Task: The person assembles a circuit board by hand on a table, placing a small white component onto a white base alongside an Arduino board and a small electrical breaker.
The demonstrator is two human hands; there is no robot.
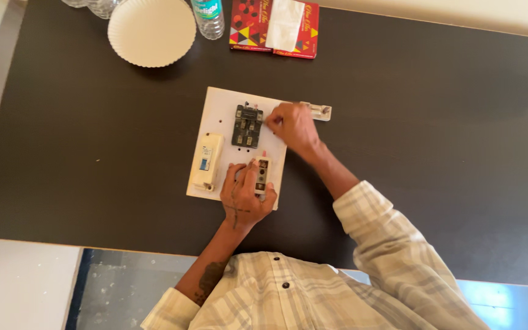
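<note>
Overhead view of the work, read left to right across the dark table (435, 153). At the far left of the white mounting board (221, 107) I see a cream breaker unit (207, 161) lying flat along the board's left edge, apparently already seated; neither hand touches it. Next comes my left hand (243, 197), resting on the board's lower edge, its fingers curled narrow around a small white switch module (263, 176) with dark buttons, held against the board just right of the breaker. Above it, near the board's middle top, sits a black terminal block (247, 125), upright in plan and apart from the breaker. My right hand (291, 125) is just beside the block's right side, fingers pinched close together at its upper corner; whether it grips a screw, a wire or a small tool I cannot tell, since the hand hides its own fingertips. A pale rectangular piece (319, 110) pokes out past the board's top right corner, touching or just beside the right hand.

I judge the assembly to be midway: breaker and block look placed, the switch module is being held in position, and no wires between the parts can be made out.

Beyond the board, at the table's far edge: a paper plate (151, 32), a clear plastic bottle (208, 17) and a red box (274, 27).
</note>
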